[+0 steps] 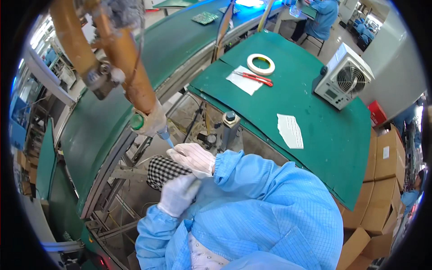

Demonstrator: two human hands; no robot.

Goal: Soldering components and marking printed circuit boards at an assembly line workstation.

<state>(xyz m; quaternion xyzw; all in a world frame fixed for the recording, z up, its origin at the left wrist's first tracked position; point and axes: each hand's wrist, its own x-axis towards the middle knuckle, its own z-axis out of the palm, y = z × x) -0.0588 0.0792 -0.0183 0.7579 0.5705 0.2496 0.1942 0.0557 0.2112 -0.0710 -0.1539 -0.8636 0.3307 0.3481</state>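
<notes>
Both of my hands wear thin white gloves and are close together in front of my blue smock. My right hand [193, 158] points left, its fingers loosely stretched out with no object visible in them. Its fingertips lie just below the narrow blue tip [165, 136] of a hanging brown tube [135, 72]; I cannot tell whether they touch. My left hand [179, 195] is curled closed just below, against the lower edge of the right glove. What its fingers grip is hidden.
A black-and-white checked stool seat [166, 172] is beyond my hands. On the green table [270, 112] are a tape roll [261, 65], a red cutter knife [258, 78], white paper [290, 131] and a fan unit [344, 77]. A conveyor [99, 130] runs left; cardboard boxes [382, 166] stand right.
</notes>
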